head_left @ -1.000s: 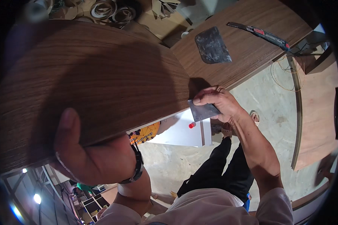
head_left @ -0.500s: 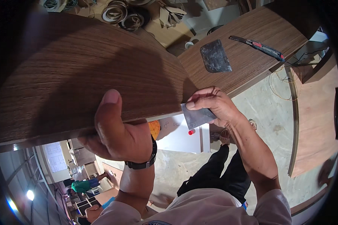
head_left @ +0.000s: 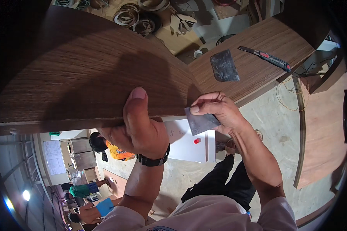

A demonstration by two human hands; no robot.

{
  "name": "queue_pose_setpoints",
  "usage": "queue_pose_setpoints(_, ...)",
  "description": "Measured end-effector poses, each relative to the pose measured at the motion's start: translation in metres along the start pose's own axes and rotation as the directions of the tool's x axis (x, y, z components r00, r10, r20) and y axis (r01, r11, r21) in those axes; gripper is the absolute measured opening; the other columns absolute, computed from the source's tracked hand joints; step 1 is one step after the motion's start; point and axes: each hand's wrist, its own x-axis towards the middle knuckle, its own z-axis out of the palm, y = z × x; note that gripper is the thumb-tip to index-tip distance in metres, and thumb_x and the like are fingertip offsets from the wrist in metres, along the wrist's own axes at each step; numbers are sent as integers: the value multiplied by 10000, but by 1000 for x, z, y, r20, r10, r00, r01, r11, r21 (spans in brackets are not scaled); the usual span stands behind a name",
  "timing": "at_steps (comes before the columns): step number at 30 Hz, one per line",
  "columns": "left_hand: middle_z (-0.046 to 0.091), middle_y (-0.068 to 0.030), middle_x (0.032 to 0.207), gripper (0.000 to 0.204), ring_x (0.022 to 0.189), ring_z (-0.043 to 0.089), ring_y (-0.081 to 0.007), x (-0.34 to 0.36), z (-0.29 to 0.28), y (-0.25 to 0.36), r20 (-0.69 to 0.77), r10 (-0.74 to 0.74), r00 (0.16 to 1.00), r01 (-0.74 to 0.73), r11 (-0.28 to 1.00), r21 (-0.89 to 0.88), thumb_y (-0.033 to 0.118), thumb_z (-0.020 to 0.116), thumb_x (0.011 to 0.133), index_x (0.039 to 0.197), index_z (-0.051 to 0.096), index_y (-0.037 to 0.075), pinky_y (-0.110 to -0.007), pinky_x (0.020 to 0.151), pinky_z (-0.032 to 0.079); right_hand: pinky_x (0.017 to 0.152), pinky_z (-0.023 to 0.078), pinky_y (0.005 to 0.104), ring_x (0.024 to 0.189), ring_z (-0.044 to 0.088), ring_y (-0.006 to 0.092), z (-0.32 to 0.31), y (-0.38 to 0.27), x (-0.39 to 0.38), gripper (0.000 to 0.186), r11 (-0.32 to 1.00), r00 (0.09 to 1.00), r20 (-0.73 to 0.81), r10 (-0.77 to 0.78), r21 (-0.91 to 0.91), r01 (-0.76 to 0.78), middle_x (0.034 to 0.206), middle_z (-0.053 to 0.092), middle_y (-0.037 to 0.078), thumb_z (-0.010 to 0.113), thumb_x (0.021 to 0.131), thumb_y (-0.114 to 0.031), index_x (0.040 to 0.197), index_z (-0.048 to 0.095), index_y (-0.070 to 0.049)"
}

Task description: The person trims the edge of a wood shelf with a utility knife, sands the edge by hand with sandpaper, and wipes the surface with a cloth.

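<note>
Left hand (head_left: 144, 131): we see the thumb over the top face of the brown panel (head_left: 88, 69), the other fingers bent at its near edge; they are partly hidden, so we cannot tell whether they clamp it.
Right hand (head_left: 219, 111): thumb and fingers are pressed together on a scraper (head_left: 201, 123).
Held scraper: we find a thin, flat, dark grey sheet, roughly square and smudged, beside the right end of the panel's near edge; we cannot tell if they touch.
Wood grain: long streaks of dark and lighter brown run along the broad panel, crossed by a large shadow.
Second board (head_left: 258, 73): matching brown grain, narrower, angled away to the upper right.
On that board: we see a dark plate (head_left: 224, 66) with rounded corners and pale scuffs, and near it a slim black-and-red utility knife (head_left: 265, 57).
Below: a smooth white sheet (head_left: 187, 152) bears a small red cap (head_left: 197, 141) above mottled grey concrete (head_left: 272, 111).
Upper left: coiled strips (head_left: 127, 15) form loose rings.
</note>
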Motion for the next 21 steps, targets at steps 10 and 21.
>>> queue_pose_setpoints(10, 650, -234, 1242, 99, 1160, 612, -415, -9, -2, -10, 26, 11, 1000, -9, 997, -76, 125, 749, 934, 1029, 775, 116, -488, 871, 540, 577, 554, 243, 654, 691, 133, 23, -17, 0, 151, 999, 999, 45, -10, -38, 12, 816, 738, 54, 795, 794, -69, 927, 764, -2)
queue_pose_setpoints(21, 695, -156, 1216, 173, 1094, 647, -371, -10, 5, -3, -75, -48, 996, 42, 997, -72, 146, 838, 846, 1005, 771, 138, -439, 919, 543, 499, 521, 240, 586, 665, 115, 37, -29, -1, 130, 997, 999, 38, -4, -82, 7, 771, 713, 49, 770, 810, -60, 918, 751, 10)
